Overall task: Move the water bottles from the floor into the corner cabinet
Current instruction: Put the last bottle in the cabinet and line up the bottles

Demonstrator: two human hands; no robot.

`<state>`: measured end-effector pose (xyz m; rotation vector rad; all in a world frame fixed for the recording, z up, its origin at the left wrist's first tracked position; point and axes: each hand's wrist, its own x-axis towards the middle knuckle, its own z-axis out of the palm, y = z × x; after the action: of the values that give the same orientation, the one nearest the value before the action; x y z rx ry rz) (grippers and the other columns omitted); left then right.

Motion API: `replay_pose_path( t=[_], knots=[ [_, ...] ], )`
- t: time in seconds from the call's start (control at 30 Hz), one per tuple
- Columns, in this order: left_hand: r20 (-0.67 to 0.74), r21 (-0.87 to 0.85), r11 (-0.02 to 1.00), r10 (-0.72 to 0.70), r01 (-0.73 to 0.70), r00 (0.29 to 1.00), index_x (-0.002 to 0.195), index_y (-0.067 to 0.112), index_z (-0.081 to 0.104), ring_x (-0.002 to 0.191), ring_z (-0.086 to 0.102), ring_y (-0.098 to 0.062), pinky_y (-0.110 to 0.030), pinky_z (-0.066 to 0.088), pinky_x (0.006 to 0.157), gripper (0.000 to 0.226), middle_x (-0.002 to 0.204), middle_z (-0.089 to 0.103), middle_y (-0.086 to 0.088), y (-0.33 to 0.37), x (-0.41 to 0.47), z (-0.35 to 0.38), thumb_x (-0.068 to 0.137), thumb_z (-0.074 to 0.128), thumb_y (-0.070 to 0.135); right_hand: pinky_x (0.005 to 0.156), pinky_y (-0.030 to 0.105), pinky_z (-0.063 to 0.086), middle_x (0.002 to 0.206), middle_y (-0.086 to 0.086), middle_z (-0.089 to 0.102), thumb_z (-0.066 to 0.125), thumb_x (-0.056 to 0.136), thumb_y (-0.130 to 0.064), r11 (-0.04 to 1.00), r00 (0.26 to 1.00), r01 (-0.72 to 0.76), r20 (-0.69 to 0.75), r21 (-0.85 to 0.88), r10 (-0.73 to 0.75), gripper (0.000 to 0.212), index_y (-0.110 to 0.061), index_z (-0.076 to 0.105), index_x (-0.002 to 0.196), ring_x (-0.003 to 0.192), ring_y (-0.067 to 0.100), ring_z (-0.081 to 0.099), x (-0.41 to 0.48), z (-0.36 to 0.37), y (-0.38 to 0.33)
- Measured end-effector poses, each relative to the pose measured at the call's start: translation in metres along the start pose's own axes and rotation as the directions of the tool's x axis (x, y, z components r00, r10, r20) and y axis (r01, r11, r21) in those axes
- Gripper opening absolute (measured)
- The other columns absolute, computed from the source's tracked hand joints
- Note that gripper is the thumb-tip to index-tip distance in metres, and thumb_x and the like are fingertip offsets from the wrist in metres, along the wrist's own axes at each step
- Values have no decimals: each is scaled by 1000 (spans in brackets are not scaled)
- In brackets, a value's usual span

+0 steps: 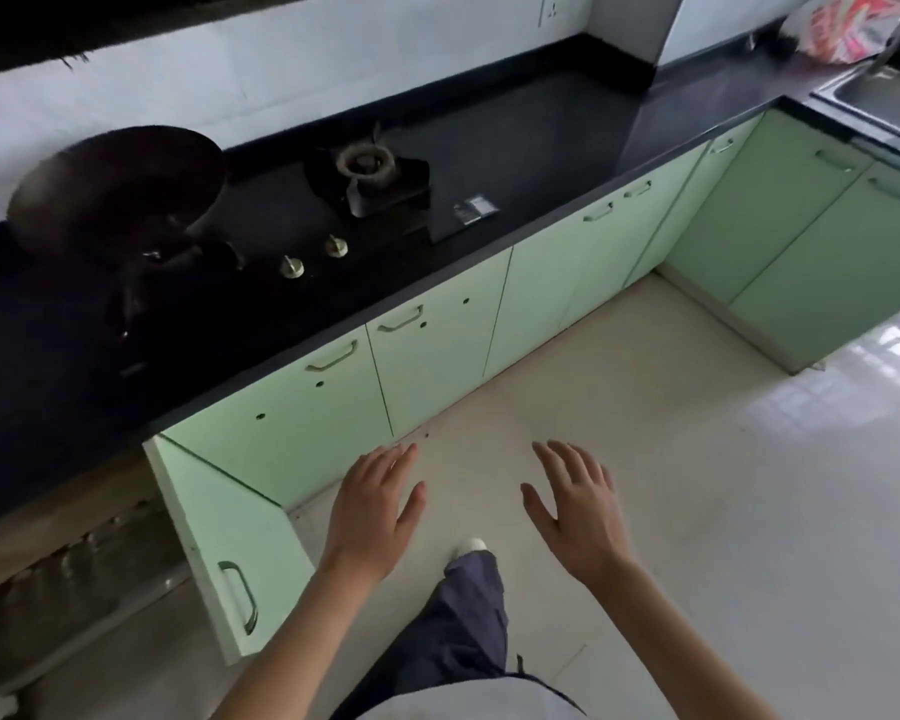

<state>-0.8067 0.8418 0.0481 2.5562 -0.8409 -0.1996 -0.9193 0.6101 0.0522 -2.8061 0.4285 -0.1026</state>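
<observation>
The open cabinet (230,537) holds water bottles (74,561) — a blurred row.

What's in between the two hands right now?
In the head view, only pale floor shows between the left hand and the right hand. Slightly nearer the person, the white tip of their foot pokes in. Both hands hold nothing.

A home kitchen.
A black countertop (541,163) runs from 9 to 1 o'clock, carrying a gas stove (367,166) with a wok (120,184) at 10; pale green cabinets (437,366) stand beneath, a steel sink (884,96) at 2.
</observation>
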Motion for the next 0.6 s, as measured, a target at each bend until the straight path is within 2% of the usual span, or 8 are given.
replay_pose_path(
  t=[0.1,0.23,0.33,0.43,0.6],
  knots=[
    [-7,-21,998,-54,54,999,135,9,56,125,54,-24,-39,41,108,56,134,61,-7,6,33,14,98,31,43,104,45,42,136,5,58,36,97,-51,997,995,68,72,-29,-66,57,-15,52,138,126,30,51,43,-9,16],
    [-111,-74,983,-178,171,978,133,7,56,122,56,-24,-39,44,105,56,132,62,-8,18,72,2,97,32,42,105,44,42,137,3,58,34,98,-50,984,980,177,96,-25,-174,57,-15,51,139,128,29,50,104,-32,30],
    [-195,-82,957,-290,279,937,133,7,56,121,57,-26,-40,45,104,57,130,63,-9,25,89,-11,97,32,42,105,43,42,136,4,59,34,98,-49,959,953,284,106,1,-283,58,-13,52,139,127,28,51,146,-42,35],
    [-285,-100,907,-419,408,862,134,7,56,119,57,-25,-39,46,101,56,129,63,-7,32,90,-18,96,32,42,105,43,42,136,6,59,34,97,-48,916,905,399,144,46,-401,59,-11,52,139,127,28,51,179,-39,38],
    [-353,-154,728,-672,668,650,134,11,54,118,55,-23,-37,46,99,56,129,62,-3,59,56,8,96,30,45,103,44,44,132,7,61,33,95,-48,782,739,614,268,112,-618,60,-11,53,138,124,29,54,217,-18,49]
  ],
)
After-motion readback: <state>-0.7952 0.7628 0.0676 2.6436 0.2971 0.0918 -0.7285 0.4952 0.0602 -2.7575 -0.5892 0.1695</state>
